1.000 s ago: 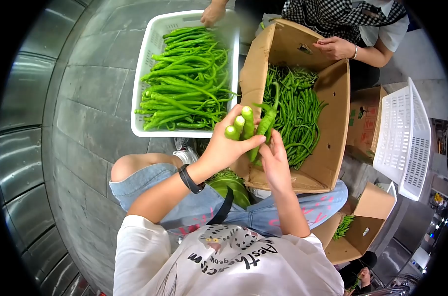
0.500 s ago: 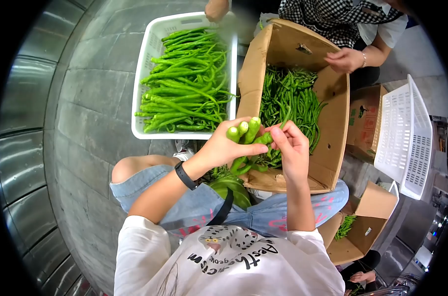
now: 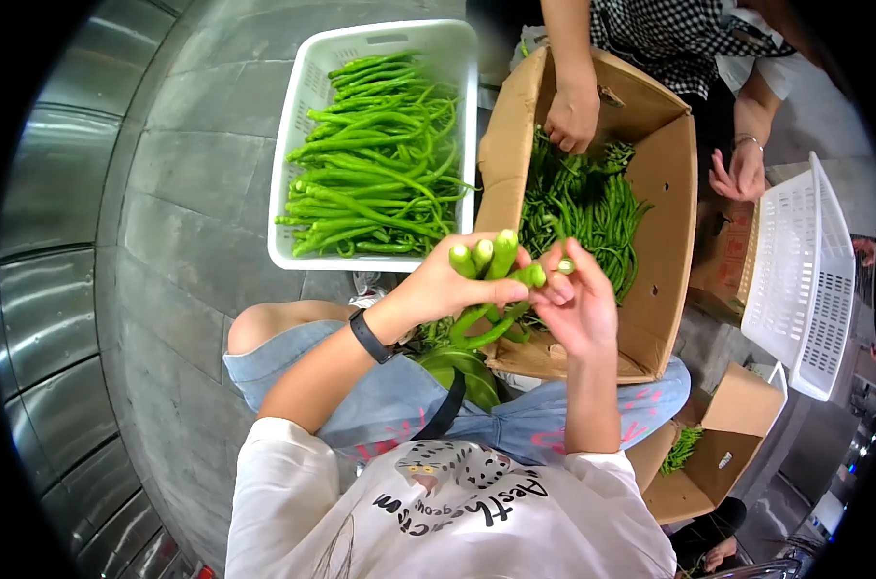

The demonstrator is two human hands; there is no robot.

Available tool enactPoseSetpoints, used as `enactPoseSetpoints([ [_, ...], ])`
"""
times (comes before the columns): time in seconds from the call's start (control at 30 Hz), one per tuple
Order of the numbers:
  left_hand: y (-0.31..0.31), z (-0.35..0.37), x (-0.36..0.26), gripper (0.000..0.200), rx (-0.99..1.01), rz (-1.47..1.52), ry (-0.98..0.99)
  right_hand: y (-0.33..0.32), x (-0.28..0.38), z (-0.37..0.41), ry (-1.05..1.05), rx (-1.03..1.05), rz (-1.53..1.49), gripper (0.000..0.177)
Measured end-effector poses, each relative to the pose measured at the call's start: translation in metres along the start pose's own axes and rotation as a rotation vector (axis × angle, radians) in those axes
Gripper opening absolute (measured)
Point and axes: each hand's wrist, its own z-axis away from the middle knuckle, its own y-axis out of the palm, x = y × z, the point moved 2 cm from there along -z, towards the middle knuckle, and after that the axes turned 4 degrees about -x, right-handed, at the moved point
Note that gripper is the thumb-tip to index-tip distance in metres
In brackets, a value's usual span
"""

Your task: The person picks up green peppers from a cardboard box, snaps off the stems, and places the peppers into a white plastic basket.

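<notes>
My left hand [image 3: 443,289] is closed round several long green peppers [image 3: 501,255], their pale, stemless ends pointing up and their tips hanging below. Just to its right, my right hand [image 3: 586,307] pinches a small green pepper stem [image 3: 565,264], slightly apart from the nearest pepper end. Both hands are over the near edge of a large cardboard box [image 3: 504,145] with a heap of darker green peppers [image 3: 602,217] inside.
A white plastic crate [image 3: 289,145] of neatly laid green peppers [image 3: 375,164] stands at the left. Across the box, a co-worker's hand [image 3: 573,114] reaches into it, the other hand [image 3: 741,174] beside it. White baskets [image 3: 795,280] and a smaller carton [image 3: 737,415] stand right.
My right hand has drawn a little away from the bunch, with the stem now apart from the pepper. The co-worker's hand has moved from the crate into the box; their other hand has shifted outside it.
</notes>
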Motion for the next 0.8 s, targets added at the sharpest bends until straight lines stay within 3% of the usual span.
enactPoseSetpoints([
  [0.07, -0.007, -0.001, -0.005, 0.033, -0.064, 0.125, -0.046, 0.001, 0.012, -0.002, -0.169, 0.007, 0.223, 0.021],
  [0.13, -0.017, -0.004, -0.016, 0.043, -0.171, 0.146, 0.089, -0.008, 0.025, -0.001, -0.283, -0.125, 0.451, 0.016],
  [0.27, -0.056, 0.004, -0.051, 0.045, -0.231, 0.257, 0.211, -0.059, 0.049, -0.009, -0.319, -0.36, 1.0, 0.014],
  [0.33, -0.079, 0.0, -0.062, 0.04, -0.257, 0.491, 0.281, -0.112, 0.053, -0.014, -0.367, -0.411, 1.178, 0.013],
  [0.47, -0.13, -0.021, -0.076, 0.033, -0.154, 0.798, 0.433, -0.192, 0.051, -0.006, -0.234, -0.513, 1.542, 0.018],
  [0.57, -0.168, -0.038, -0.064, 0.028, -0.18, 0.914, 0.522, -0.202, 0.048, 0.011, -0.108, -0.558, 1.879, 0.02],
  [0.6, -0.183, -0.042, -0.055, 0.027, -0.214, 0.937, 0.545, -0.202, 0.047, 0.015, -0.094, -0.561, 2.021, 0.021],
  [0.73, -0.241, -0.046, -0.002, 0.023, -0.433, 1.029, 0.528, -0.2, 0.055, 0.013, -0.041, -0.458, 1.943, 0.026],
  [0.8, -0.293, -0.046, 0.042, 0.017, -0.782, 0.807, 0.499, -0.188, 0.059, 0.012, -0.004, -0.453, 1.949, 0.028],
])
